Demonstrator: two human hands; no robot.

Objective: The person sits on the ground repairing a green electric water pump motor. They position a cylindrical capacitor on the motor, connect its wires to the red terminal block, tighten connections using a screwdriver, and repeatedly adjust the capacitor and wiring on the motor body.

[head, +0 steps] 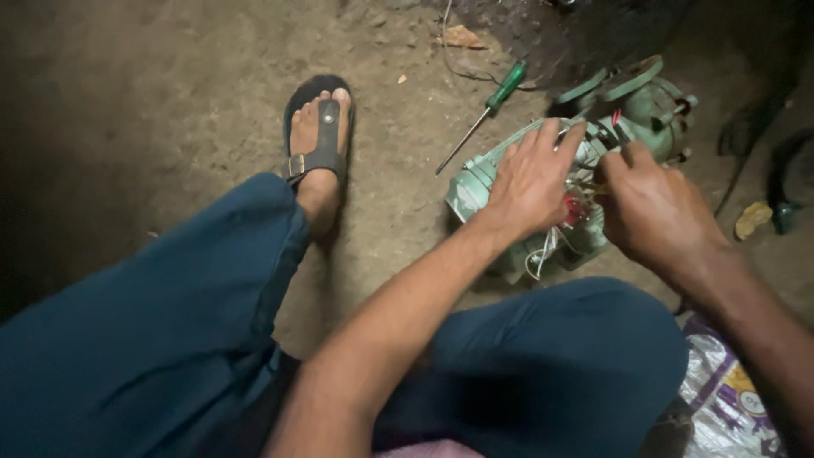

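Observation:
A pale green motor pump [653,106] lies on the dirt floor in front of my knees, with loose white and red wires [570,222] showing at its open middle. My left hand [532,180] rests flat on the green housing, fingers spread over its top. My right hand [653,203] is curled at the wiring beside it, fingertips pinched near the red part. What the fingers hold is hidden by the hand itself.
A green-handled screwdriver [496,100] lies on the ground beyond the pump. My foot in a black sandal [320,136] rests to the left. A printed plastic sack [729,399] lies at lower right. Dark cables [784,182] and dry leaves sit at the right edge.

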